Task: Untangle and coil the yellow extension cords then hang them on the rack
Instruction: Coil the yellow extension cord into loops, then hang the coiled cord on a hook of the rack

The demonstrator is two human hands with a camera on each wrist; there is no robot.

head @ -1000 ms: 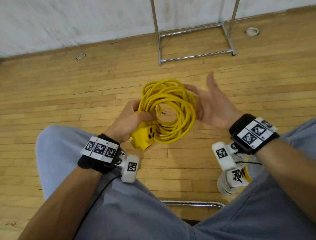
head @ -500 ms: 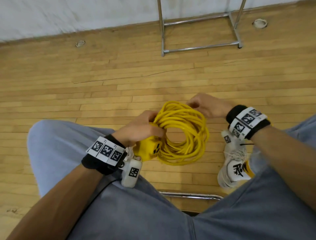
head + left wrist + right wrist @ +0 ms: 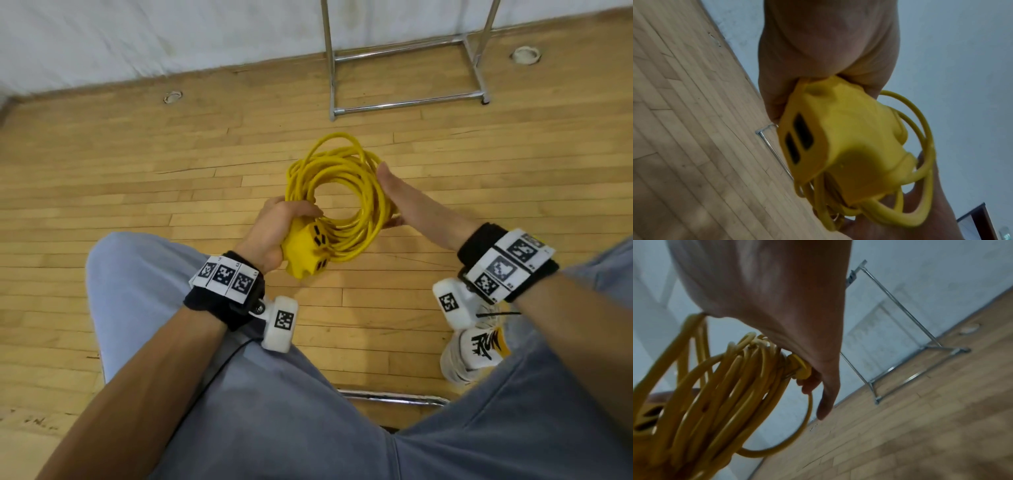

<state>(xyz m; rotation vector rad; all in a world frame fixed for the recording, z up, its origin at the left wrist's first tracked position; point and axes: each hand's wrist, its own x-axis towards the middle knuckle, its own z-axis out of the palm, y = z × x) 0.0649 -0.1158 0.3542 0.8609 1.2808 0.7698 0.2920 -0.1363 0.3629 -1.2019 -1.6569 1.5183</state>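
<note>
A yellow extension cord (image 3: 368, 192) is wound into a round coil and held above the wooden floor in front of my knees. My left hand (image 3: 281, 222) grips the coil's left side together with the yellow socket block (image 3: 305, 255), which fills the left wrist view (image 3: 840, 146). My right hand (image 3: 407, 202) lies flat against the coil's right side with straight fingers, the thumb tucked beneath the loops. In the right wrist view the cord's yellow plug (image 3: 800, 369) sits against that palm beside the loops (image 3: 721, 386). The chrome rack (image 3: 407, 102) stands by the wall beyond the coil.
My grey-trousered legs fill the lower frame, with a white sneaker (image 3: 476, 349) on the floor at right. A chrome bar (image 3: 394, 397) of my seat shows between my knees. Two small round fittings (image 3: 173, 97) (image 3: 525, 54) lie on the floor near the white wall.
My right hand went from open and off the coil, to curled on its upper right rim, to lying flat along its right side. The left hand keeps its grip.
</note>
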